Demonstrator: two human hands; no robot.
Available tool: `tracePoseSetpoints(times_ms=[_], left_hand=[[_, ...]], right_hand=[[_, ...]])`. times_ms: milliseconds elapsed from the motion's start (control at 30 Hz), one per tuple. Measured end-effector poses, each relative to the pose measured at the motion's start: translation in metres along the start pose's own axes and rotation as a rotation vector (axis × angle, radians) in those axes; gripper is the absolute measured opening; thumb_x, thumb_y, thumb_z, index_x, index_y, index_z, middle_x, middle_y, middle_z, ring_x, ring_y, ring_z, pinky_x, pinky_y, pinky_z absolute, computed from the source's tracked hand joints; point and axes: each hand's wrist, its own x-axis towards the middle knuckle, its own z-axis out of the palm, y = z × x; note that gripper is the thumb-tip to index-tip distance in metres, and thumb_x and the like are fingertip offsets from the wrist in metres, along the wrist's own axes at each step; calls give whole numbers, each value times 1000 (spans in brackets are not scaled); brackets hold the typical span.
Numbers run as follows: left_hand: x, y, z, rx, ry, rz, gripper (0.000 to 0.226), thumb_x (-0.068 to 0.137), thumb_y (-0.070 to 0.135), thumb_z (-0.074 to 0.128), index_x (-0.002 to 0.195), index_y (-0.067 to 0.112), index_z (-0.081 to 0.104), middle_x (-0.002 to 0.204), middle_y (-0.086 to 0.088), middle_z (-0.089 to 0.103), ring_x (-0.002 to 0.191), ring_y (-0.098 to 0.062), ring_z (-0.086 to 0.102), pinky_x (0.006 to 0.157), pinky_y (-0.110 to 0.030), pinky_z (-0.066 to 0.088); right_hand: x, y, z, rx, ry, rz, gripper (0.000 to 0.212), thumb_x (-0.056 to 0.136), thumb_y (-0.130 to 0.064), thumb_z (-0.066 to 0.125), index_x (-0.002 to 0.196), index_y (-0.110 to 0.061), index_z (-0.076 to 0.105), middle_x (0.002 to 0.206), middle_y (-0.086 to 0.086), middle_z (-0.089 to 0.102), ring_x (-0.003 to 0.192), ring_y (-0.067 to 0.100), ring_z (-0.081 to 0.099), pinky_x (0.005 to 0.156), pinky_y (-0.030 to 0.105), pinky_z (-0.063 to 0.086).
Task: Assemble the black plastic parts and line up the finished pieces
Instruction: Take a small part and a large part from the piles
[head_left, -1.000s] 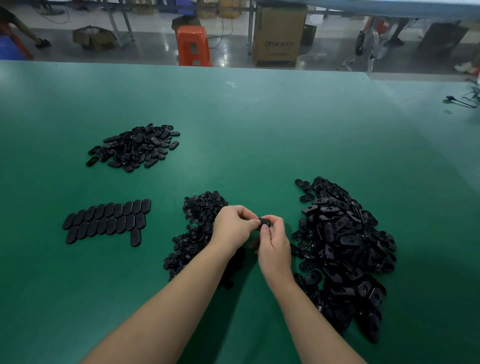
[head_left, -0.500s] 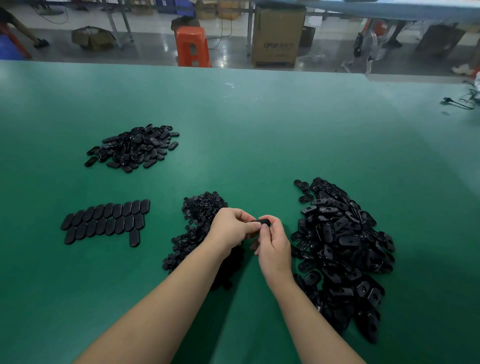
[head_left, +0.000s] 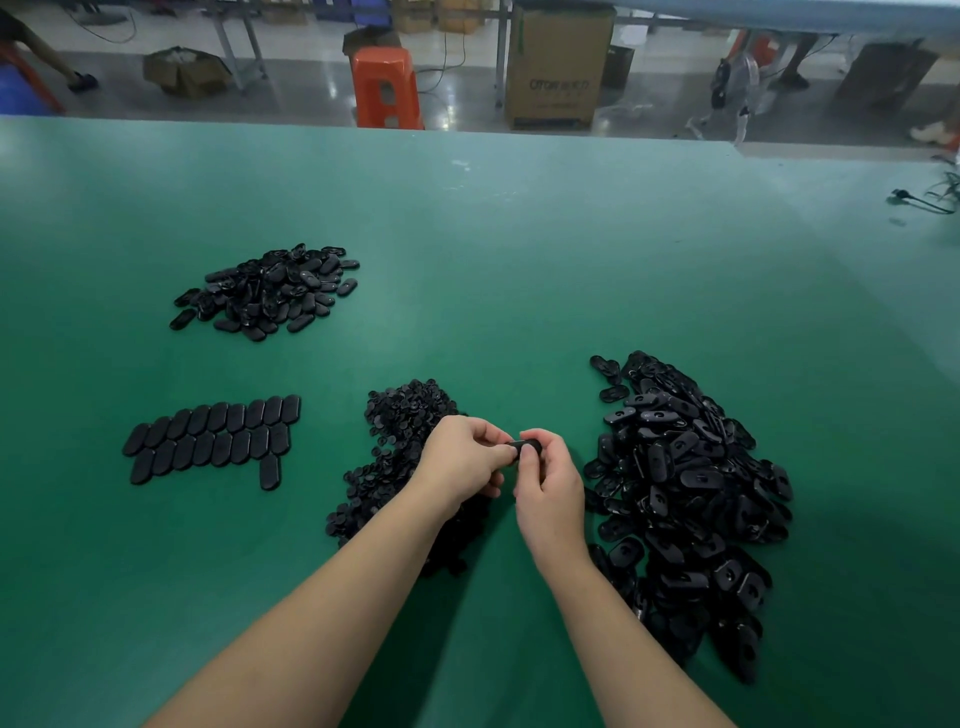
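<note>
While both hands meet above the green worktop (head_left: 519, 249) near its near edge, they hold one small black plastic part (head_left: 525, 446) between them. The left hand (head_left: 462, 462) has its fingers curled, the tips pinching the part's left end; the right hand (head_left: 550, 483) curls its thumb and forefinger round the part's right end. The part is raised off the worktop, between the two nearest heaps.

Compared with the frames half a second and one second earlier, the hands keep the same pinch on the same part and have barely shifted; the left fingers look slightly more closed over the part's end. Heaps and rows lie as before.

Just behind the left hand lies a heap of small round black pieces (head_left: 400, 457), partly covered by the left forearm. Toward the right edge sits a large heap of oblong black shells (head_left: 691, 499), many showing a hole in the upper face. Toward the left edge, finished pieces (head_left: 213, 436) lie flat, touching side by side in two rows, with one further piece below the right end of the lower row. Farther back on the left lies a smaller heap of oblong black parts (head_left: 270, 291), well apart from the rows.

Beyond the far edge stand an orange stool (head_left: 387, 88) and a cardboard box (head_left: 558, 67) on the floor. A black cable (head_left: 919, 200) lies near the far right corner.
</note>
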Motion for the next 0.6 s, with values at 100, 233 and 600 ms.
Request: tracePoseSetpoints(times_ms=[100,233,600], left_hand=[[1,-1,1,43,26,10,5,84,7,74,81,7,71,64,-8,67,45,-16,56,49,-30,53],[3,2,6,143,61,30,7,80,17,75,78,15,69,63,4,65,39,-15,56,45,-22,43],[-3,2,0,238,4,116,8,90,16,69,84,21,69,77,1,73,54,-18,71,55,-26,52]], right_hand=[[1,3,0,1,-12,7,14,104,-19,51,104,-29,60,94,-9,67,84,15,62,80,39,53],[1,5,0,21,1,5,15,105,-18,50,103,-30,60,98,-10,68,92,12,64,84,36,53],[2,4,0,-4,-7,-17,19,104,-22,52,94,-39,52,91,-12,65,84,0,61,67,15,45]])
